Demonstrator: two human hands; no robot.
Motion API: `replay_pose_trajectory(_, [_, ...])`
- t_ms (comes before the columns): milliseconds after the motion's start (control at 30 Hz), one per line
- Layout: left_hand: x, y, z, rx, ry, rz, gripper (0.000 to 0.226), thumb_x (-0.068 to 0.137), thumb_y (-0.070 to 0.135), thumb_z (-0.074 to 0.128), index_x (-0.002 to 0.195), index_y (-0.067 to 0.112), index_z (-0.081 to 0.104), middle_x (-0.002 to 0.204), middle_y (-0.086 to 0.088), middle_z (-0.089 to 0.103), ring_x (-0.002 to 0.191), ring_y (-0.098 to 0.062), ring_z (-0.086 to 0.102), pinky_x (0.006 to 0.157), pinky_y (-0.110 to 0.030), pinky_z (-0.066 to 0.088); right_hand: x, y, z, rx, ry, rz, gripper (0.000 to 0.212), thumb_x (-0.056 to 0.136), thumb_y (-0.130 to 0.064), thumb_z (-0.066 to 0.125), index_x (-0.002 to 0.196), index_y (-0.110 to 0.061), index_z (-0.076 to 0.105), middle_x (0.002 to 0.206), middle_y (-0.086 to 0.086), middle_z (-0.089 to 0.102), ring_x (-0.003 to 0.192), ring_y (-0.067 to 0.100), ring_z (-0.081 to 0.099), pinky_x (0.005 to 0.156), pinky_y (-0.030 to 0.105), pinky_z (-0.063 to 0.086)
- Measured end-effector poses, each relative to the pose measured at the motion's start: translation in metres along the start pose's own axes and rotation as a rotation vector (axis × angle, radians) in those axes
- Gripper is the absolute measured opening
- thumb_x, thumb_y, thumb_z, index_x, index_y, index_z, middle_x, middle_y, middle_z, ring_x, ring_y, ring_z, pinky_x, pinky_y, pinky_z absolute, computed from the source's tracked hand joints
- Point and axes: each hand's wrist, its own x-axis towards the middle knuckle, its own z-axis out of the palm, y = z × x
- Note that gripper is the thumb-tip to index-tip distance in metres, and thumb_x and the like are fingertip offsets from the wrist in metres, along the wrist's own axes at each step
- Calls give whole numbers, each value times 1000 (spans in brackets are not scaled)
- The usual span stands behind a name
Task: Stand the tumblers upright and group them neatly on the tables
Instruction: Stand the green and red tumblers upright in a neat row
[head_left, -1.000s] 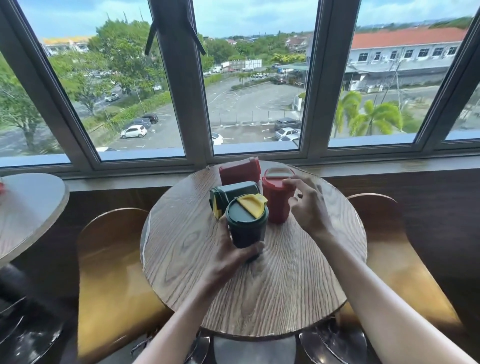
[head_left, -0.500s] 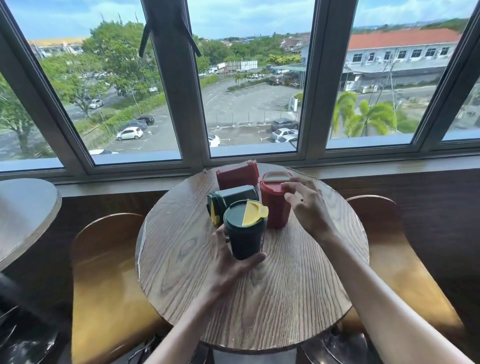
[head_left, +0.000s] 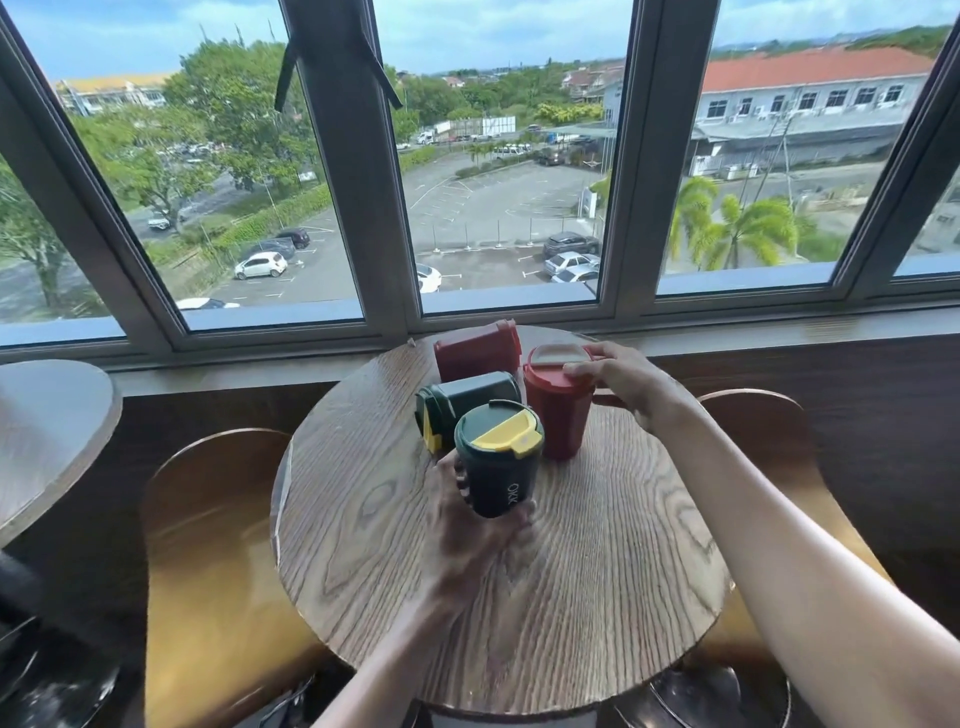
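On the round wooden table (head_left: 597, 571) stand two upright tumblers. My left hand (head_left: 467, 525) grips the base of the dark green tumbler with a yellow lid (head_left: 501, 457). Beside it to the right is the upright red tumbler (head_left: 558, 405); my right hand (head_left: 628, 382) rests its fingers on the rim of that tumbler's lid. Behind them, a second green tumbler (head_left: 467, 400) lies on its side, lid pointing left. A second red tumbler (head_left: 478, 351) also lies on its side at the table's far edge.
Two curved wooden chairs flank the table, one at the left (head_left: 213, 561) and one at the right (head_left: 769, 447). Another round table (head_left: 47, 431) shows at the left edge. A window sill (head_left: 779, 325) and large windows run behind.
The green tumbler in my left hand has gone from tilted to nearly upright on the table. My right hand moved onto the red tumbler's lid.
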Motion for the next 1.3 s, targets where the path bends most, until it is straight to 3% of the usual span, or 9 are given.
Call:
replay_pose_trajectory(133, [-2,9,10,15,-51,38,81,60,29,89,128,27,44,109,9,67,96,4,67,79,-17,57,-4,-7,-1,-1,2,-3,11,88,-9,66,94,-19,64,86,-2,65,76,10,56,65,23,43])
replay_pose_trajectory(300, [1,21,29,-15,-144,58,83,62,32,84,133,29,43,120,1,61,104,-9,68,86,-29,60,-4,-9,-3,-4,-16,13,21,88,-10,66,108,-14,62,90,1,66,76,9,58,61,22,42])
replay_pose_trajectory(500, [4,32,42,-40,-211,124,75,66,18,86,132,12,50,123,5,46,102,19,53,84,-6,49,-1,-6,-4,9,-26,22,28,87,-13,68,114,-13,61,92,3,67,79,13,60,65,24,46])
replay_pose_trajectory(733, [8,24,51,-185,-206,49,86,62,20,85,136,30,42,127,-4,57,110,-17,66,89,-32,59,-2,-4,-4,24,-43,-1,19,89,-12,65,108,-14,61,91,3,66,78,11,60,66,23,48])
replay_pose_trajectory(867, [7,21,50,-214,-234,42,86,64,19,86,137,30,42,127,-4,60,113,-16,65,95,-39,57,0,0,-5,25,-34,-5,25,90,-13,65,115,-13,62,94,3,67,79,10,61,63,22,46])
replay_pose_trajectory(967, [8,18,39,-153,-287,74,88,68,47,84,142,37,37,138,3,56,127,-11,55,104,-38,49,2,3,-4,41,-35,-12,30,91,-13,65,120,-12,60,93,2,66,81,10,61,66,22,47])
replay_pose_trajectory(1067, [11,23,20,-81,-99,129,70,77,70,60,134,34,45,135,7,54,127,-9,52,102,-31,45,6,9,-5,76,-25,-7,34,88,-14,67,122,-10,61,104,8,69,90,15,63,78,29,53])
replay_pose_trajectory(1200, [47,24,-19,63,367,79,42,84,35,71,119,22,52,120,-7,51,117,-24,48,97,-47,46,11,14,-2,106,-20,-17,33,87,-15,67,119,-12,63,104,9,70,96,21,65,96,39,54])
replay_pose_trajectory(1300, [84,19,-43,72,230,-89,72,80,31,80,138,18,40,140,-14,40,132,-31,39,109,-50,38,14,20,2,124,-14,-32,34,84,-19,68,117,-15,60,108,12,69,99,23,65,97,42,53])
